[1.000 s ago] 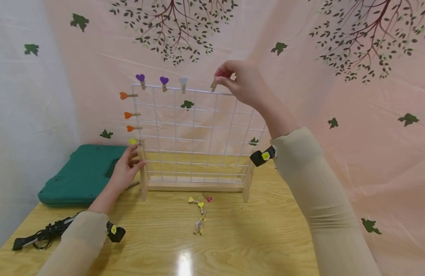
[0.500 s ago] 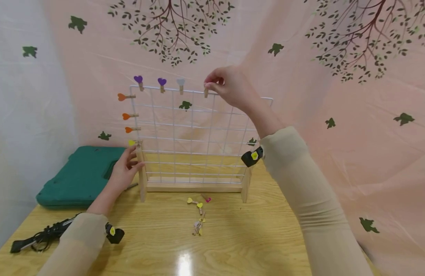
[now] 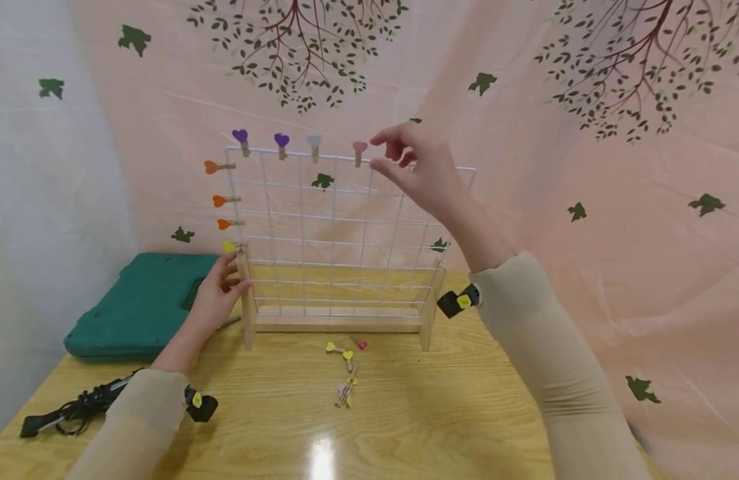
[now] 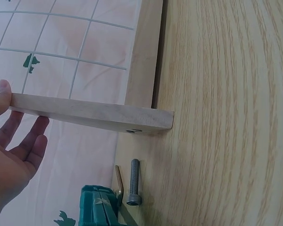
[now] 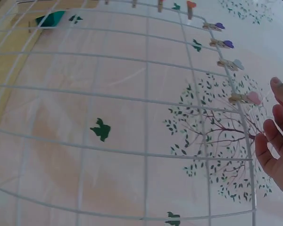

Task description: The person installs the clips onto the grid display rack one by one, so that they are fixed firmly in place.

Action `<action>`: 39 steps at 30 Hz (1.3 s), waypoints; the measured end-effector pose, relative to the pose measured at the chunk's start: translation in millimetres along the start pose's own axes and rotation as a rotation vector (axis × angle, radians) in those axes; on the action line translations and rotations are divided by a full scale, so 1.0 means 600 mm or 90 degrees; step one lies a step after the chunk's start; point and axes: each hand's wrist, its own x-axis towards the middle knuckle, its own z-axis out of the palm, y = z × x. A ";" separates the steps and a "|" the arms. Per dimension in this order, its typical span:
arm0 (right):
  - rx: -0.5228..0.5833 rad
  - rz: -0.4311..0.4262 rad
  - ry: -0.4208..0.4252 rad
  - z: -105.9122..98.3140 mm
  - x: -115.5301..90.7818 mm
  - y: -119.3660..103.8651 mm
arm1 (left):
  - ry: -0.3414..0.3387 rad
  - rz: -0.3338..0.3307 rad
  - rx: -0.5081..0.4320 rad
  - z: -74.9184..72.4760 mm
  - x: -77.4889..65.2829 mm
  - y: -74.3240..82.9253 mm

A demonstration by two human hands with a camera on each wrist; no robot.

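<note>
In the head view, a closed green case [image 3: 135,307] lies left of the white wire grid [image 3: 335,218], whose top edge carries the pink heart clip [image 3: 359,152], the right hand [image 3: 426,163] just beside it with thumb and forefinger apart, while loose clips [image 3: 348,356] lie on the wood-grain table [image 3: 441,413] before a pink backdrop [image 3: 525,133]. From the left wrist, the left hand [image 4: 12,165] grips the wooden post [image 4: 94,111] near a bolt [image 4: 134,182]. From the right wrist, the grid's edge runs on past the clip to a corner.

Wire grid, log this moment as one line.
pink clip: atop wire grid | right hand: empty, beside clip | left hand: holding wooden post
</note>
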 end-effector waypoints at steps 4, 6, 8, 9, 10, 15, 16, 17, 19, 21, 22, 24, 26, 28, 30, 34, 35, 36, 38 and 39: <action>0.013 -0.047 -0.042 0.027 -0.054 0.004 | 0.003 0.013 0.011 -0.001 0.002 0.001; 0.009 -0.049 -0.070 0.046 -0.085 0.010 | 0.002 0.019 0.020 -0.001 0.003 0.001; 0.004 -0.039 -0.092 0.067 -0.119 0.020 | -0.001 0.020 0.030 0.000 0.005 0.000; -0.002 -0.033 -0.096 0.076 -0.136 0.025 | -0.003 0.019 0.035 0.000 0.005 0.001; -0.007 -0.027 -0.100 0.085 -0.153 0.033 | -0.006 0.019 0.038 0.000 0.006 0.002; -0.015 0.003 -0.125 0.128 -0.237 0.067 | -0.010 0.006 0.042 0.002 0.006 0.007; -0.011 0.009 -0.140 0.139 -0.253 0.072 | -0.009 0.005 0.041 0.003 0.007 0.007; -0.004 0.019 -0.159 0.151 -0.270 0.076 | -0.008 0.003 0.039 0.003 0.007 0.007; 0.012 0.030 -0.201 0.177 -0.302 0.082 | -0.007 0.004 0.036 0.003 0.007 0.005; 0.031 0.048 -0.246 0.203 -0.333 0.085 | -0.008 0.007 0.033 0.003 0.008 0.003; 0.042 0.060 -0.270 0.216 -0.346 0.085 | -0.008 0.008 0.033 0.003 0.009 0.002; 0.047 0.077 -0.322 0.236 -0.368 0.083 | -0.010 0.008 0.032 0.003 0.011 0.001; 0.052 0.084 -0.376 0.252 -0.385 0.081 | -0.013 0.007 0.032 0.002 0.011 0.001; 0.045 0.059 -0.419 0.264 -0.396 0.079 | -0.017 0.007 0.029 0.002 0.012 0.001; 0.049 0.023 -0.447 0.273 -0.403 0.080 | -0.021 0.005 0.026 0.001 0.012 0.000; 0.076 -0.032 -0.452 0.283 -0.410 0.084 | -0.027 0.001 0.022 0.001 0.011 -0.001; 0.082 -0.036 -0.451 0.285 -0.411 0.086 | -0.029 0.000 0.022 0.001 0.010 -0.001; 0.088 -0.036 -0.449 0.286 -0.412 0.086 | -0.029 -0.002 0.022 0.001 0.010 -0.002; 0.099 -0.039 -0.446 0.289 -0.413 0.087 | -0.029 -0.003 0.023 0.000 0.009 -0.003; 0.103 -0.041 -0.445 0.290 -0.412 0.087 | -0.027 -0.004 0.024 0.000 0.009 -0.004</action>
